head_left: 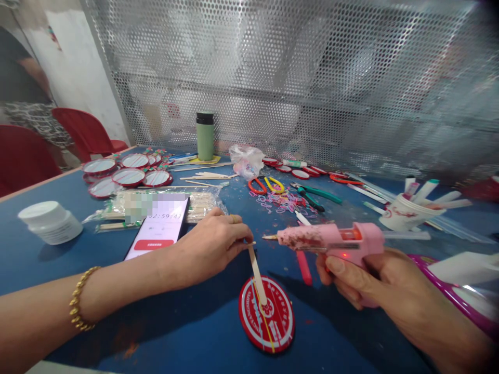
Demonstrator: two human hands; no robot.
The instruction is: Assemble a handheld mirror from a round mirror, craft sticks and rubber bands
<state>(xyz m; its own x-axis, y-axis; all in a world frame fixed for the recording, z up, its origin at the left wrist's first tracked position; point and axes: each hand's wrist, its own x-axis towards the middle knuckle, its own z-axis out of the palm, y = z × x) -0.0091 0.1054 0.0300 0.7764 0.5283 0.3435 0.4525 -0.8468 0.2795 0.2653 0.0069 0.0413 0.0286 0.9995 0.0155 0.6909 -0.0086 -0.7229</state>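
Observation:
My left hand [220, 236] pinches at the upper end of a flat wooden craft stick [255, 267]; a small pale piece sits crosswise at the fingertips. The stick's lower end rests on the middle of a red round lid [283, 324] with white print, and thin yellow and blue strands cross the lid. Wrapped round the handle of a pink hot glue gun [331, 239] is my right hand [362, 283]. The gun's metal nozzle points left, a little apart from my left fingertips, and a red light glows on its body.
A phone [161, 226] lies by bagged wooden sticks [202, 202]. Around them are a white jar [50, 222], red-rimmed discs [130, 176], a green tumbler [205, 137], pliers [312, 195], loose rubber bands [280, 201], a cup of markers [409, 212] and a purple-rimmed container [440, 283].

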